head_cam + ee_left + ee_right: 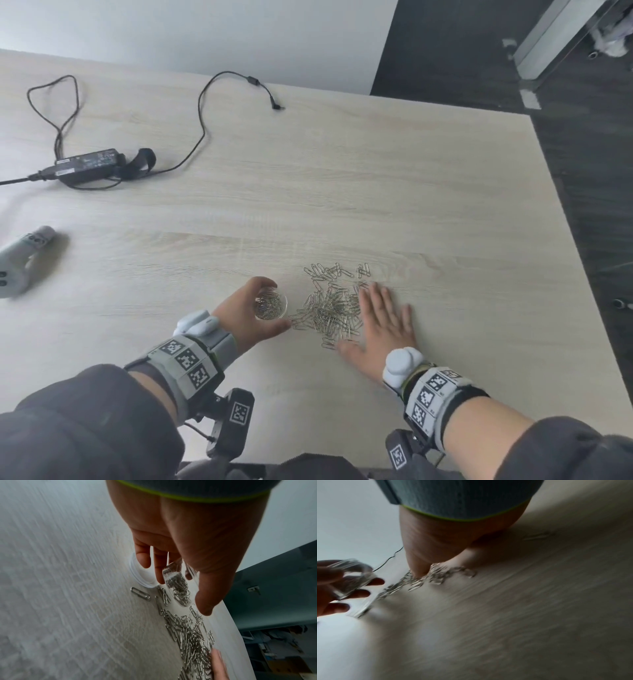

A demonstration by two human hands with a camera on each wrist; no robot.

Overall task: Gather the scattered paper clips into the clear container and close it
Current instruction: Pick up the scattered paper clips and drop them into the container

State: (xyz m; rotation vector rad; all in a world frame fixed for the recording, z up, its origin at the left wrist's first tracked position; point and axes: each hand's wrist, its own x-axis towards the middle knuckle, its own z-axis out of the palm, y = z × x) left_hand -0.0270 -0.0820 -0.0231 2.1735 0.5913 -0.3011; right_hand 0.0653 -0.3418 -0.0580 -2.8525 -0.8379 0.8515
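My left hand [245,313] grips a small clear round container [270,305] that holds some silver paper clips, just left of the main pile. The left wrist view shows the container [176,586] between thumb and fingers, with a clear round lid [142,574] lying on the table behind it. A heap of paper clips [332,310] lies on the light wood table [428,192], with looser ones further back [329,270]. My right hand [382,320] lies flat with straight fingers against the heap's right side. The right wrist view is blurred; clips [426,580] show at my thumb.
A black power adapter [90,166] with its looping cable [205,113] lies at the back left. A grey handheld controller [24,260] sits at the left edge. The table's right edge [568,240] drops to dark floor close to the right of my right hand.
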